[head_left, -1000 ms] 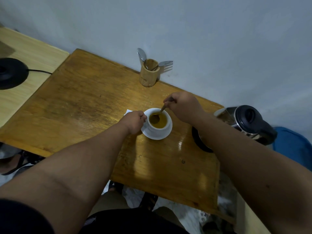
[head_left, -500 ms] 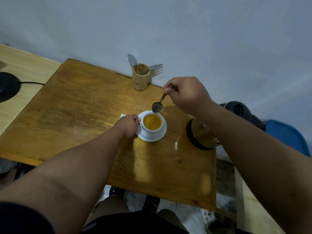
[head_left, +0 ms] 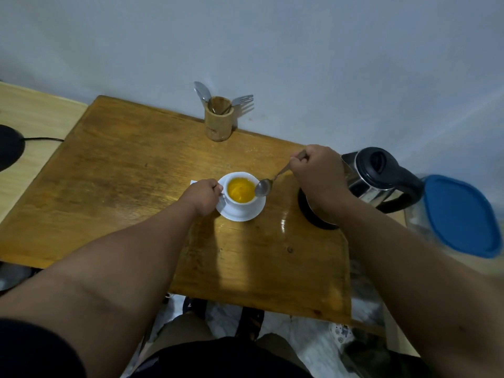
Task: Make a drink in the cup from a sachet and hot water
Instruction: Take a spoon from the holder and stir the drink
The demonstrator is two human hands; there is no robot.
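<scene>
A white cup (head_left: 240,204) full of orange-yellow drink stands on a white saucer (head_left: 257,212) in the middle of the wooden table (head_left: 122,186). My left hand (head_left: 203,196) grips the cup's handle on its left side. My right hand (head_left: 317,173) holds a metal spoon (head_left: 263,186) by the handle, its bowl at the cup's right rim, out of the liquid. A white corner, perhaps the sachet (head_left: 193,182), peeks out behind my left hand.
A steel and black kettle (head_left: 376,175) sits on its base at the table's right edge, behind my right wrist. A bamboo holder (head_left: 218,124) with a spoon and fork stands by the wall. A blue lid (head_left: 461,214) lies far right. A black round object (head_left: 8,148) with a cord sits far left.
The spoon left the drink, rose above and behind the cup, then came down to the cup's right rim. My left hand stayed on the handle. The head camera shifted.
</scene>
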